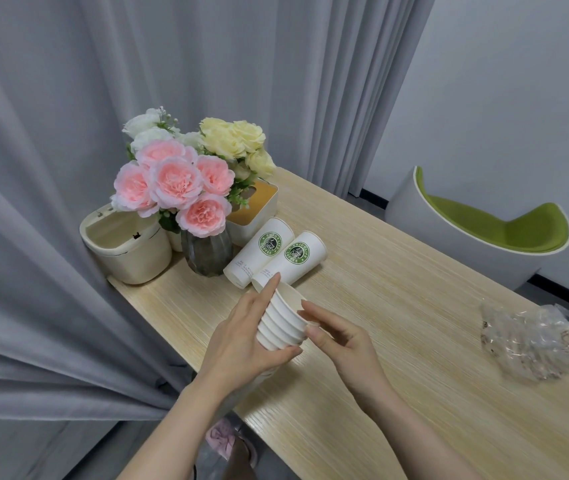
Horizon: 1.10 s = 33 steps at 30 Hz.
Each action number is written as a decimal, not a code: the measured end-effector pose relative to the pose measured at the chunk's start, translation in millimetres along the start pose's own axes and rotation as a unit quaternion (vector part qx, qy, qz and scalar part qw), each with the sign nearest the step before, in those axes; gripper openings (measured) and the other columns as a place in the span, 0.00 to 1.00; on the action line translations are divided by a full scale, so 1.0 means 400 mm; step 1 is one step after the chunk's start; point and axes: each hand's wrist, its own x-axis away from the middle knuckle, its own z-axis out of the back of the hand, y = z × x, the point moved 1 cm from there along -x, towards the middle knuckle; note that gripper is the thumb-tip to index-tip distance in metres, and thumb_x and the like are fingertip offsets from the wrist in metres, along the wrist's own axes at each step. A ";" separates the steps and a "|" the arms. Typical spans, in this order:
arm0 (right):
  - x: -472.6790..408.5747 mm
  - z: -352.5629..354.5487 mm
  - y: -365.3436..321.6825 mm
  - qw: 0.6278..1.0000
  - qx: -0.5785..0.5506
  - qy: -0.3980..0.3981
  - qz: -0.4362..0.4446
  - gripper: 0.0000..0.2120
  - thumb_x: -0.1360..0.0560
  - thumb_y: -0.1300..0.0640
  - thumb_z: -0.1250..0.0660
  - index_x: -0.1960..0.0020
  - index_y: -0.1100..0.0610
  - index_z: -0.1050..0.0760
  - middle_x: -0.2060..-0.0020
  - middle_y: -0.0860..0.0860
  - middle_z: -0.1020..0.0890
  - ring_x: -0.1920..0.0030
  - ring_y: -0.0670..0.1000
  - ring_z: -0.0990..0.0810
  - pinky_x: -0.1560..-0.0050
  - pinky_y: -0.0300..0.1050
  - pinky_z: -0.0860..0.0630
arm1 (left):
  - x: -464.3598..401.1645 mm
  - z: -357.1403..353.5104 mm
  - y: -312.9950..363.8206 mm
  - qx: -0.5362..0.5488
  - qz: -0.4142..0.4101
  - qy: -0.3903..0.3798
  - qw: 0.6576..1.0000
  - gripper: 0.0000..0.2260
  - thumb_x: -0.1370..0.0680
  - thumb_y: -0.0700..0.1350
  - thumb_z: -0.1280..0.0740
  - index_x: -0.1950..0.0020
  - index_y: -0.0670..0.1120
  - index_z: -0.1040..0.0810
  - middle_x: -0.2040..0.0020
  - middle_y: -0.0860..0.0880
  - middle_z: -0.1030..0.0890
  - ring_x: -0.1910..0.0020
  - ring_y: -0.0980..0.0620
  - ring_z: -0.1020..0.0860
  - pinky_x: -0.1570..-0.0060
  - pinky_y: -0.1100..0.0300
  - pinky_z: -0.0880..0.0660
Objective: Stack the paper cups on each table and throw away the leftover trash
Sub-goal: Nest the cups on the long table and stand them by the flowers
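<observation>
Where the two hands meet at the centre of the frame, a stack of plain white paper cups [283,322] is held tilted above the tabletop [397,306], its open mouth facing up and away. The left hand [241,341] wraps the stack from the left, thumb curled under the lower rims and index finger stretched straight along the side to the top rim. The right hand [340,336] pinches the stack's right side with curled fingers and thumb against the rolled rims. Just above the stack, two taller white coffee cups with green round logos [278,256] lie on their sides side by side, touching each other, mouths toward the upper right. At the right edge of the frame, well apart from the cups, a crumpled clear plastic bag [529,341] lies on the tabletop. In the upper left of the tabletop stand a glass vase of pink, white and yellow flowers [186,181], a cream desktop bin [127,247] to its left, and a tissue box with a wooden lid [259,206] behind it. A white chair with a green seat [484,230] stands beyond the tabletop's far edge at right
</observation>
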 end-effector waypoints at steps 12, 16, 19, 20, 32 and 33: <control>-0.064 -0.006 0.017 1.000 -0.009 0.000 -0.014 0.15 0.27 0.61 0.30 0.42 0.51 0.20 0.50 0.50 0.15 0.46 0.44 0.19 0.48 0.31 0.26 | -0.025 0.008 -0.039 0.002 0.036 -0.011 0.999 0.47 0.34 0.65 0.28 0.28 0.73 0.58 0.35 0.62 0.34 0.40 0.61 0.30 0.48 0.55 0.25; -0.137 0.031 0.010 0.999 0.010 0.049 -0.019 0.18 0.28 0.57 0.30 0.39 0.46 0.23 0.44 0.45 0.18 0.41 0.41 0.22 0.40 0.37 0.26 | -0.039 0.024 -0.066 0.001 0.057 -0.010 0.998 0.47 0.36 0.66 0.28 0.28 0.74 0.58 0.38 0.62 0.34 0.43 0.58 0.27 0.51 0.53 0.25; -0.214 0.063 0.011 0.994 0.069 0.080 -0.028 0.21 0.25 0.59 0.31 0.35 0.45 0.27 0.37 0.45 0.24 0.37 0.43 0.26 0.36 0.41 0.31 | -0.049 0.036 -0.087 -0.001 0.070 -0.010 0.998 0.47 0.36 0.66 0.28 0.28 0.74 0.58 0.39 0.60 0.33 0.43 0.56 0.26 0.50 0.50 0.24; -0.241 0.069 0.014 0.992 0.091 0.085 -0.031 0.21 0.25 0.58 0.31 0.34 0.45 0.27 0.37 0.46 0.26 0.36 0.44 0.27 0.35 0.42 0.33 | -0.054 0.039 -0.093 -0.001 0.073 -0.010 0.997 0.48 0.36 0.66 0.28 0.28 0.73 0.58 0.39 0.60 0.33 0.43 0.56 0.27 0.49 0.50 0.24; -0.492 0.117 0.088 0.962 0.253 0.064 -0.082 0.23 0.27 0.58 0.28 0.34 0.48 0.26 0.27 0.55 0.39 0.26 0.55 0.45 0.26 0.56 0.45 | -0.111 0.067 -0.137 -0.005 0.086 -0.014 0.996 0.48 0.36 0.65 0.27 0.28 0.73 0.58 0.33 0.58 0.32 0.37 0.58 0.29 0.46 0.50 0.26; -0.501 0.124 0.090 0.961 0.255 0.064 -0.085 0.23 0.27 0.59 0.28 0.34 0.49 0.25 0.28 0.55 0.38 0.26 0.55 0.43 0.26 0.56 0.45 | -0.114 0.068 -0.139 -0.005 0.086 -0.015 0.996 0.48 0.36 0.64 0.27 0.28 0.72 0.58 0.32 0.58 0.32 0.36 0.58 0.30 0.44 0.50 0.26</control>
